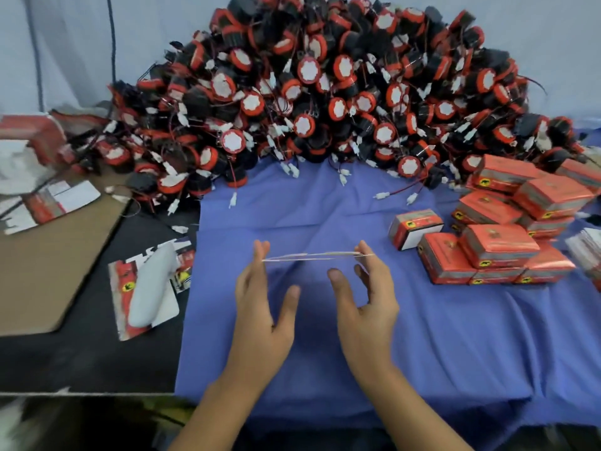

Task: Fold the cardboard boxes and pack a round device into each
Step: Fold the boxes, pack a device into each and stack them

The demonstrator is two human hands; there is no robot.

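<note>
A flat cardboard box blank point(317, 255) is held edge-on between my two hands above the blue cloth point(455, 336), so I see only its thin pale edge. My left hand point(263, 307) pinches its left end with the fingertips. Its right end sits in the fingertips of my right hand point(364, 307). A big heap of red and black round devices point(325, 92) with white connectors and thin wires fills the back of the table. Folded red boxes point(500, 245) are stacked at the right.
Flat red box blanks point(146, 288) lie on the black table surface at the left. A brown cardboard sheet point(48, 271) with more blanks and crumpled packaging point(29, 148) lies further left. Loose white connectors point(380, 195) trail onto the cloth.
</note>
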